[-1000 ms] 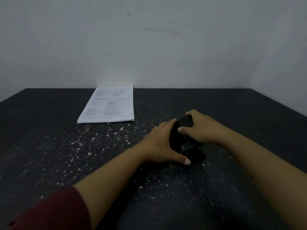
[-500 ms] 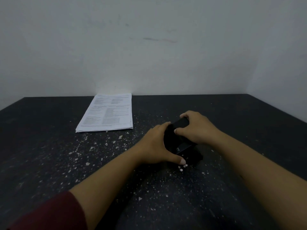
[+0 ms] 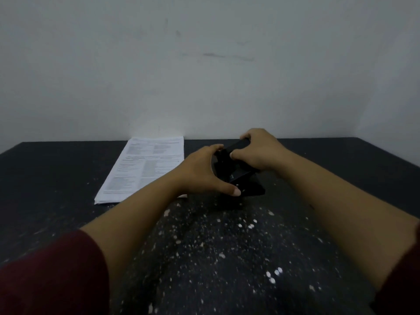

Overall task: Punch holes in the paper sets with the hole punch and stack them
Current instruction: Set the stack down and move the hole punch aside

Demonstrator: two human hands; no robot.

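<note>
Gripping the black punch (image 3: 236,173) from both sides, we hold it on the dark table (image 3: 45,178), right of centre; our left hand (image 3: 204,176) wraps its near-left side, thumb along the base; our right hand (image 3: 261,153) clasps the top; the papers (image 3: 145,164) lie flat further left, by the wall (image 3: 204,64); white chads (image 3: 272,275) scatter nearer us.

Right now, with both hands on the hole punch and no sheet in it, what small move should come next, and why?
Probably set the hole punch down and free the left hand to reach for the paper stack. Both it and the right hand grip the punch, no paper sits in it, and the stack lies just left on the table.
</note>
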